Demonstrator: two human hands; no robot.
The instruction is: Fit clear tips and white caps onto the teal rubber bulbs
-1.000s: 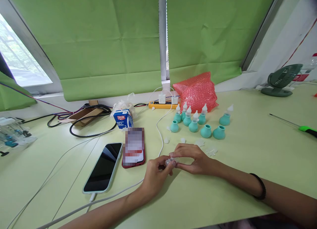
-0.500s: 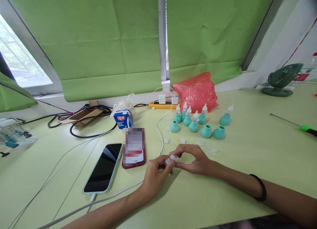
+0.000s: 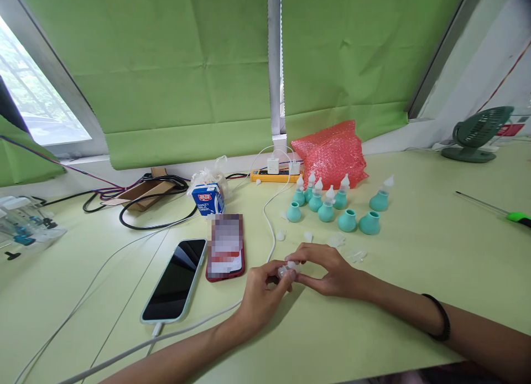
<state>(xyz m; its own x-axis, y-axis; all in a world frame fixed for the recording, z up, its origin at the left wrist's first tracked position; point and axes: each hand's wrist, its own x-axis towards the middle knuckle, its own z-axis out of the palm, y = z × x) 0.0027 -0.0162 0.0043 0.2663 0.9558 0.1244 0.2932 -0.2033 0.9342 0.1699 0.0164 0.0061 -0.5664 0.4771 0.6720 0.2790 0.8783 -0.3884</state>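
My left hand (image 3: pixel 261 294) and my right hand (image 3: pixel 327 270) meet over the pale green table (image 3: pixel 373 317), both pinching one small clear plastic piece (image 3: pixel 287 270) between fingertips. Behind them stand several teal silicone bulbs (image 3: pixel 332 207), some with clear nozzle tips on top, three with open mouths. A few loose clear parts (image 3: pixel 337 240) lie on the table just beyond my right hand. My right wrist wears a black band (image 3: pixel 438 319).
A black-screened phone (image 3: pixel 176 279) on a white cable (image 3: pixel 124 353) and a red phone (image 3: pixel 225 247) lie to the left. Further back: milk carton (image 3: pixel 208 200), power strip (image 3: pixel 274 176), pink bubble-wrap bag (image 3: pixel 332 152), black cables (image 3: pixel 153 207). A green-handled screwdriver (image 3: pixel 498 209) and fan (image 3: pixel 477 135) sit right.
Both hands stay together on the clear piece with only slight finger shifts. The camera view has drifted a little.
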